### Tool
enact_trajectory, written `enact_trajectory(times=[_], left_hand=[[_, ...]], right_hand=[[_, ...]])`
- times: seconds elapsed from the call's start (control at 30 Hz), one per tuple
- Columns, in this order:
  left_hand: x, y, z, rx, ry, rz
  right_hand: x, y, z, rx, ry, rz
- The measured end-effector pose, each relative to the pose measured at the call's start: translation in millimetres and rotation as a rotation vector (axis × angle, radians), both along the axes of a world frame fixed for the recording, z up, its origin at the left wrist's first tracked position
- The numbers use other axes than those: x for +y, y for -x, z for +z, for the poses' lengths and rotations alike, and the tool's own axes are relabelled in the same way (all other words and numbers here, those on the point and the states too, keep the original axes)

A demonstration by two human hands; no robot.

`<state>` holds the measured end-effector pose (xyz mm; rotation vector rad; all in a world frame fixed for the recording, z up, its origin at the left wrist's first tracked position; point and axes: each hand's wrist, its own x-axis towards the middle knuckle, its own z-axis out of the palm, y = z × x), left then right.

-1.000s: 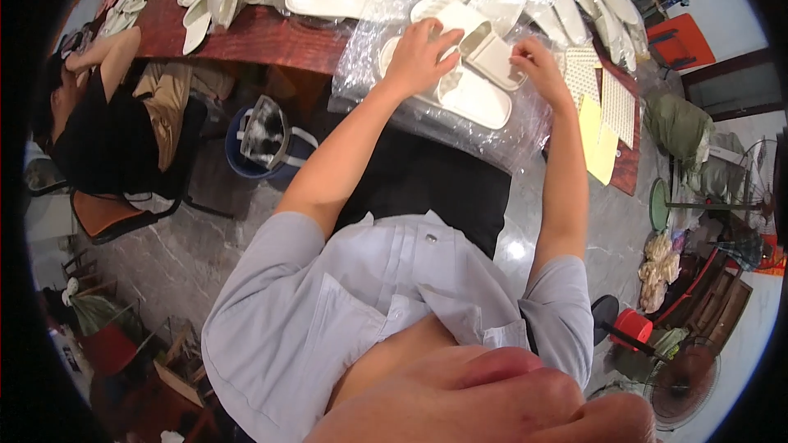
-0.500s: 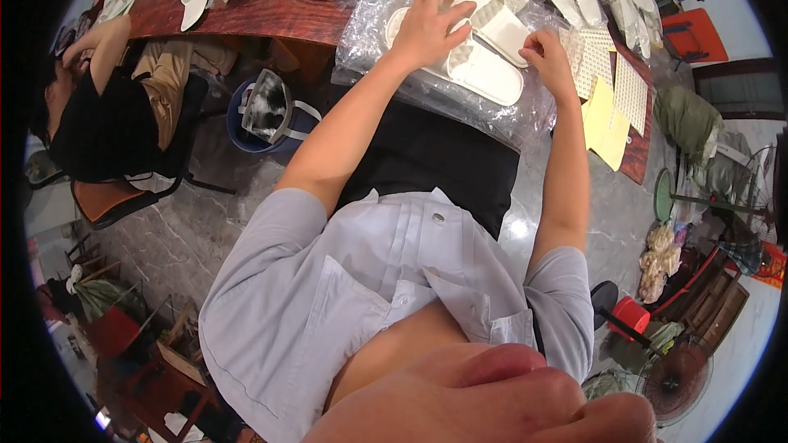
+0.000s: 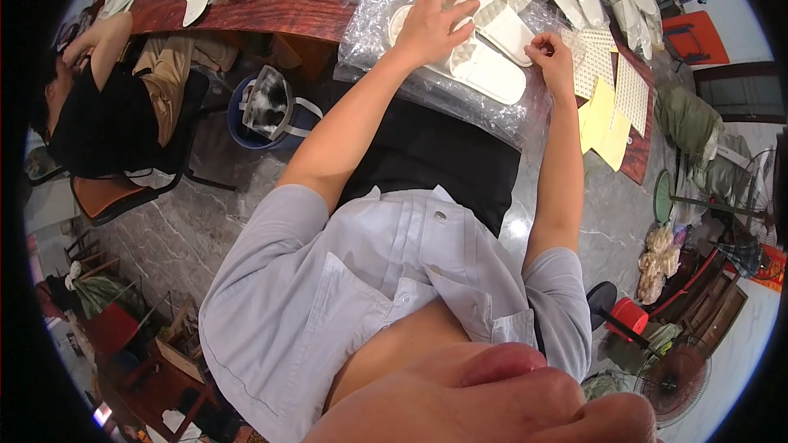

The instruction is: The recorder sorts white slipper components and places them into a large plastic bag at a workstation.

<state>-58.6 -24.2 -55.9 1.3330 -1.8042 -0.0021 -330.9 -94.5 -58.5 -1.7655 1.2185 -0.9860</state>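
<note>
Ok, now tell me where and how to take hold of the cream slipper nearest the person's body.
Probably best to pinch the nearest slipper by its flat, strapless end, top and underside, coming from the right: that end points rightward and lies uncovered, while the left grip covers part of the slipper's other half.

Open-toed slippers [image 3: 497,82] are showing creamy white, the desk [image 3: 275,8] is displaying dark streaks over reddish brown, flat sheets [image 3: 604,125] are showing bright yellow, the marbled floor [image 3: 185,234] is bearing pale veins on grey, the bucket [image 3: 240,131] is showing dark blue
</note>
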Motion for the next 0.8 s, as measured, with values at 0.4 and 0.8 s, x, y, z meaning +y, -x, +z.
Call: enact_trajectory(times=[0.4,0.8], left_hand=[[-1.7,0.8,1.3,-0.008,-0.004,-0.012],[2.9,1.7,17.2,-0.045,-0.171,-0.012]], right_hand=[[6.9,10.0,11.7,-0.147,-0.068,0.011],[109.3,-24.8,26.4,1.001,0.357,-0.163]])
